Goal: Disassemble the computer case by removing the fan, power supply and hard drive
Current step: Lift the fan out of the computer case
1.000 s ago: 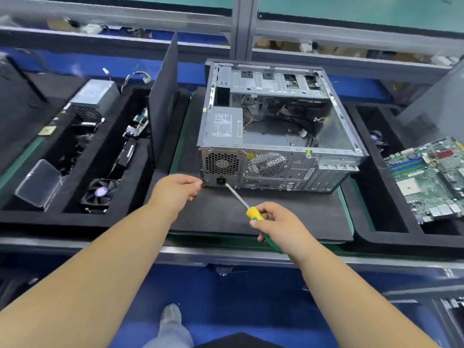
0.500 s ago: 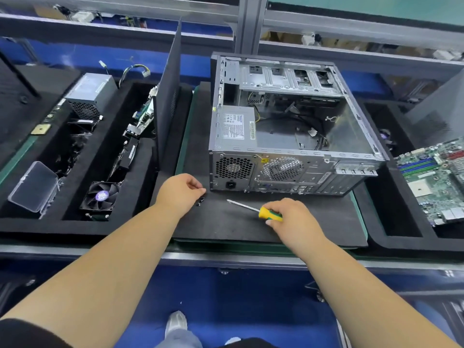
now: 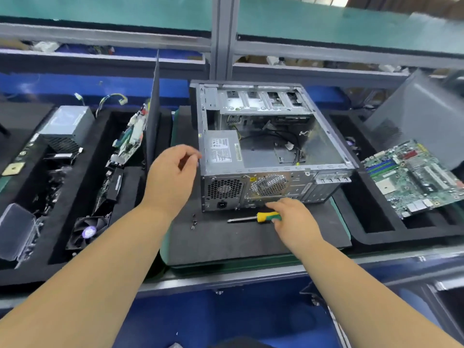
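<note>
The computer case (image 3: 271, 146) lay on its side on a black foam mat (image 3: 251, 237) at the middle of the surface, its open side facing up and its rear panel turned toward the person; its long axis ran away from the person toward the shelf behind. Inside, the power supply (image 3: 222, 153) sat in the near left corner, its label facing up and its honeycomb vent showing through the rear panel. Next to that vent, the rear fan grille (image 3: 270, 184) showed.

The left hand (image 3: 173, 177) hovered just beside the case's left wall, fingers loosely curled and thumb near the fingertips, holding nothing that could be made out. The right hand (image 3: 293, 219) rested low in front of the rear panel, its fingers curled around the green end of a yellow-and-green screwdriver (image 3: 256, 217). The screwdriver lay flat on the mat, parallel to the rear panel, its tip pointing left. A few small dark screws (image 3: 193, 221) lay on the mat left of the tip.

A loose fan (image 3: 88, 231) and another power supply (image 3: 66, 126) sat in the left foam tray (image 3: 62, 247); a motherboard (image 3: 414, 177) lay to the right.
</note>
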A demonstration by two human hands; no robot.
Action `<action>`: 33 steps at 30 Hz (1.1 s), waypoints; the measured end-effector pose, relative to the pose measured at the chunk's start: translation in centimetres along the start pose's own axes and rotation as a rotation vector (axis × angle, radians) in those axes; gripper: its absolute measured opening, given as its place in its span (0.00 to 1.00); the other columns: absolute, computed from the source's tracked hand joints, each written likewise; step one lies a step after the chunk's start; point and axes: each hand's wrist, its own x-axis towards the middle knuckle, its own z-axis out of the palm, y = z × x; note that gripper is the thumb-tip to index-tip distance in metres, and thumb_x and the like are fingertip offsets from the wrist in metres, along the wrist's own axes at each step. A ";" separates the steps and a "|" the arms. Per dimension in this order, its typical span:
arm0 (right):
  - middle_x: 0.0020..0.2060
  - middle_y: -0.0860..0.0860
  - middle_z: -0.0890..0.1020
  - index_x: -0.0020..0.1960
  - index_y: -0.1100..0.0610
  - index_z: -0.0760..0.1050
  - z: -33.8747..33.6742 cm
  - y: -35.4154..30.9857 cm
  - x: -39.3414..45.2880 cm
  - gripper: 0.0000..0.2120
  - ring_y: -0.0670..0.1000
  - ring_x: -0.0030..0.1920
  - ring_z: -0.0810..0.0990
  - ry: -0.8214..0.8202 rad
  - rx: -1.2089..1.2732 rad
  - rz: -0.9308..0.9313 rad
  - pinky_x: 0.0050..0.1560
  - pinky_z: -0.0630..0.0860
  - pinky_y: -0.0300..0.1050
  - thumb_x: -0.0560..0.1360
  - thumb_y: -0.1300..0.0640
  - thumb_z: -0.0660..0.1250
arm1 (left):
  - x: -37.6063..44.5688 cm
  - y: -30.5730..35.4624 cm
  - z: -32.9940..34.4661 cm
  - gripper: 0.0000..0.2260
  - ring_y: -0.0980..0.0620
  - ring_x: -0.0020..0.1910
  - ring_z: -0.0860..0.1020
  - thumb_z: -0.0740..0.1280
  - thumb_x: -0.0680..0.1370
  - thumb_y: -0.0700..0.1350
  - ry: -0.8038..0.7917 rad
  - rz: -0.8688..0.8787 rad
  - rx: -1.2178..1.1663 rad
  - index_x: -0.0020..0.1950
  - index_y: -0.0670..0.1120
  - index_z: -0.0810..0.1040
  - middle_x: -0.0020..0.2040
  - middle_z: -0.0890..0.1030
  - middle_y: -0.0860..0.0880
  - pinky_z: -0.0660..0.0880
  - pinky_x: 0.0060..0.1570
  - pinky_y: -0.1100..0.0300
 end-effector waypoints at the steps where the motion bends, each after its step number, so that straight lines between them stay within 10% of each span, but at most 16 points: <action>1: 0.60 0.51 0.80 0.67 0.53 0.78 -1.0 -0.2 -0.4 0.19 0.55 0.63 0.73 0.039 0.025 0.020 0.66 0.69 0.48 0.77 0.61 0.67 | 0.8 1.1 -0.1 0.08 0.59 0.44 0.77 0.63 0.79 0.44 -0.041 0.045 -0.013 0.47 0.55 0.80 0.44 0.80 0.58 0.71 0.44 0.66; 17: 0.37 0.39 0.81 0.42 0.41 0.80 -11.8 1.4 4.9 0.10 0.38 0.40 0.77 0.315 0.305 0.107 0.40 0.72 0.38 0.75 0.56 0.68 | 7.5 5.5 4.4 0.07 0.64 0.45 0.75 0.66 0.78 0.45 -0.537 0.172 0.127 0.51 0.58 0.80 0.45 0.79 0.60 0.70 0.44 0.66; 28: 0.49 0.44 0.84 0.54 0.49 0.84 -14.3 4.5 15.2 0.10 0.45 0.49 0.82 -0.461 0.124 -0.207 0.52 0.77 0.41 0.73 0.54 0.75 | 10.4 7.5 11.5 0.06 0.64 0.48 0.75 0.67 0.77 0.47 -0.565 0.085 0.305 0.52 0.56 0.81 0.48 0.79 0.60 0.72 0.52 0.63; 33: 0.53 0.45 0.82 0.61 0.50 0.79 -13.2 3.9 17.3 0.16 0.42 0.36 0.78 -0.710 -0.074 -0.370 0.24 0.68 0.28 0.74 0.54 0.73 | 10.9 7.2 12.8 0.05 0.62 0.48 0.77 0.68 0.76 0.49 -0.581 -0.004 0.357 0.50 0.59 0.81 0.47 0.80 0.60 0.75 0.51 0.59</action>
